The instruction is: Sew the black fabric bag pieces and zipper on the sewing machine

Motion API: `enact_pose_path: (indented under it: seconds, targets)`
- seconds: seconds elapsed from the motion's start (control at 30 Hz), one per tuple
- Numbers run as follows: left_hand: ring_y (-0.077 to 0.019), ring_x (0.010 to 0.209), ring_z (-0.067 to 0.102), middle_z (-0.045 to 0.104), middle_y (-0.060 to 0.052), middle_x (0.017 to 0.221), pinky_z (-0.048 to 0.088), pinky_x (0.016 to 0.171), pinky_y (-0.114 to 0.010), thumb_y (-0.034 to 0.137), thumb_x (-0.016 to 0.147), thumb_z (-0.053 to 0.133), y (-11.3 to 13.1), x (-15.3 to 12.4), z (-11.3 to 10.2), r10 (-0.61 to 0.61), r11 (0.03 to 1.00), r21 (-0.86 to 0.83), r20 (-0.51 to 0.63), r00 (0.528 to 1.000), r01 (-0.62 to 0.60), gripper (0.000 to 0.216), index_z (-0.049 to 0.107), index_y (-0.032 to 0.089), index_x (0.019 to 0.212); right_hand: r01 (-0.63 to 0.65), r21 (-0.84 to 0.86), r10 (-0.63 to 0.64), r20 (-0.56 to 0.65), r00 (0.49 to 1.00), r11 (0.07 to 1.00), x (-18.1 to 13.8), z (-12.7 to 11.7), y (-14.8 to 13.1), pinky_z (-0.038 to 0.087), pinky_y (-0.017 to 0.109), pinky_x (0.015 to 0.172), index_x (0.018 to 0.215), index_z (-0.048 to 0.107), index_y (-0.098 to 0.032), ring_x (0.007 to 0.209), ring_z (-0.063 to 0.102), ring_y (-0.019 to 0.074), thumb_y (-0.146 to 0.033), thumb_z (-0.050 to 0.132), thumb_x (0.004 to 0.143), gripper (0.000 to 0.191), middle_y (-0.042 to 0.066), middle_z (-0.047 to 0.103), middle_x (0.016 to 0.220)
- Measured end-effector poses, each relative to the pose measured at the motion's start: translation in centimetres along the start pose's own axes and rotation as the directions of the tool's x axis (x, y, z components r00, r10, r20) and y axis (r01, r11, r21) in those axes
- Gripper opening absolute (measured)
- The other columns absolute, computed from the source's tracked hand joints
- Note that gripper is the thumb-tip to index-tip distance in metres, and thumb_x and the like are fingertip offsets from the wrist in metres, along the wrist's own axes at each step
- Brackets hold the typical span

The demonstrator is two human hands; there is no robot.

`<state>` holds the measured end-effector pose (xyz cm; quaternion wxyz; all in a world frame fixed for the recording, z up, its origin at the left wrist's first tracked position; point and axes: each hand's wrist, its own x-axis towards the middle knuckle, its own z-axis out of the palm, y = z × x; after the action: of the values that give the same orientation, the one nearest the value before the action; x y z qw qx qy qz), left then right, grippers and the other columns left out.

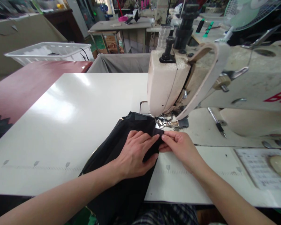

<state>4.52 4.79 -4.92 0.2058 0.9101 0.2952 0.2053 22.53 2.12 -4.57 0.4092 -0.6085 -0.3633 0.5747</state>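
Note:
Black fabric with a zipper along its left edge lies on the white table, its far right corner at the presser foot of a sewing machine. Across the fabric rests my left hand, palm down with fingers stretched out, the index fingertip near the right edge. My right hand pinches that same edge between thumb and fingers, just in front of the foot. The near end of the cloth hangs over the table's front edge toward my lap.
A white plastic basket stands beyond a red surface at the left. On the machine bed lies a pen-like tool. A paper sheet with a round object on it sits at the right. Behind the machine is a fan.

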Motion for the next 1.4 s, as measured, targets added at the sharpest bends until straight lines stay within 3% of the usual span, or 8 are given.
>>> enact_pose_path:
  seconds: [0.27, 0.5, 0.63, 0.73, 0.83, 0.9, 1.0, 1.4]
  targets:
    - [-0.0222, 0.087, 0.053, 0.063, -0.007, 0.096, 0.036, 0.084, -0.042, 0.028, 0.085, 0.053, 0.4, -0.2, 0.2, 0.003, 1.0, 0.026, 0.015, 1.0, -0.003, 0.048, 0.051, 0.012, 0.13, -0.025, 0.079, 0.022, 0.037, 0.999, 0.997, -0.2, 0.0, -0.3, 0.059, 0.03, 0.067, 0.07, 0.062, -0.017, 0.064, 0.066, 0.0176, -0.041, 0.064, 0.072, 0.025, 0.002, 0.066, 0.066]
    - [-0.019, 0.088, 0.059, 0.066, -0.008, 0.097, 0.042, 0.081, -0.034, 0.022, 0.093, 0.043, -1.4, 2.6, -1.6, -0.045, 0.993, -0.111, -0.015, 0.999, 0.043, 0.031, 0.061, 0.014, 0.116, 0.101, -0.192, -0.104, -0.006, 0.995, 0.976, -0.1, 0.0, -0.2, 0.048, 0.024, 0.05, 0.07, 0.061, -0.018, 0.049, 0.057, 0.0139, -0.042, 0.061, 0.077, 0.026, -0.001, 0.06, 0.056]
    - [-0.013, 0.072, 0.059, 0.067, -0.003, 0.083, 0.044, 0.067, -0.023, 0.019, 0.093, 0.042, -3.6, 5.9, -2.5, -0.073, 0.958, -0.256, 0.215, 0.974, 0.128, 0.029, 0.067, 0.015, 0.105, 0.166, -0.299, -0.19, -0.055, 0.98, 0.94, -0.1, 0.1, -0.2, 0.029, 0.022, 0.043, 0.069, 0.061, -0.019, 0.04, 0.04, 0.0103, -0.039, 0.059, 0.079, 0.023, -0.006, 0.043, 0.043]
    - [-0.0112, 0.063, 0.056, 0.064, 0.001, 0.073, 0.039, 0.058, -0.02, 0.022, 0.087, 0.052, -4.2, 7.1, -2.7, -0.104, 0.963, -0.2, 0.333, 0.937, 0.178, 0.021, 0.069, 0.018, 0.097, 0.188, -0.337, -0.221, -0.063, 0.973, 0.922, 0.0, 0.1, -0.1, 0.025, 0.023, 0.044, 0.065, 0.058, -0.02, 0.043, 0.037, 0.0108, -0.039, 0.058, 0.08, 0.025, -0.006, 0.04, 0.046]
    - [-0.0104, 0.061, 0.053, 0.061, 0.003, 0.07, 0.037, 0.056, -0.019, 0.026, 0.083, 0.058, -4.1, 7.3, -2.7, -0.138, 0.967, -0.167, 0.296, 0.945, 0.194, 0.016, 0.068, 0.018, 0.092, 0.195, -0.362, -0.238, -0.079, 0.968, 0.912, 0.0, 0.2, 0.2, 0.027, 0.024, 0.046, 0.071, 0.061, -0.02, 0.046, 0.039, 0.0119, -0.038, 0.057, 0.082, 0.022, -0.005, 0.044, 0.051]
    - [-0.0096, 0.056, 0.052, 0.059, 0.003, 0.064, 0.036, 0.053, -0.019, 0.027, 0.082, 0.058, -4.2, 7.2, -2.5, -0.169, 0.957, -0.184, 0.282, 0.944, 0.226, 0.013, 0.066, 0.017, 0.084, 0.2, -0.371, -0.254, -0.101, 0.962, 0.907, -0.4, 0.7, 0.5, 0.034, 0.025, 0.05, 0.094, 0.063, -0.02, 0.051, 0.046, 0.0137, -0.037, 0.058, 0.082, 0.021, -0.004, 0.054, 0.059]
    - [-0.0082, 0.046, 0.052, 0.056, 0.005, 0.055, 0.035, 0.048, -0.018, 0.026, 0.079, 0.059, -4.5, 7.3, -2.2, -0.268, 0.91, -0.227, 0.318, 0.909, 0.347, 0.012, 0.062, 0.016, 0.075, 0.228, -0.368, -0.277, -0.085, 0.957, 0.901, -1.3, 1.8, 1.0, 0.043, 0.027, 0.059, 0.127, 0.048, -0.023, 0.059, 0.056, 0.0161, -0.034, 0.06, 0.081, 0.048, -0.003, 0.061, 0.07]
    - [-0.0115, 0.045, 0.053, 0.056, 0.001, 0.051, 0.038, 0.047, -0.02, 0.016, 0.068, 0.06, -3.6, 8.8, -1.4, -0.415, 0.9, -0.064, 0.175, 0.893, 0.431, 0.007, 0.059, 0.015, 0.06, 0.138, -0.337, -0.14, 0.017, 0.99, 0.932, 0.0, 0.7, 0.8, 0.043, 0.026, 0.049, 0.133, 0.053, -0.016, 0.051, 0.049, 0.0141, -0.028, 0.058, 0.077, 0.058, -0.006, 0.046, 0.056]
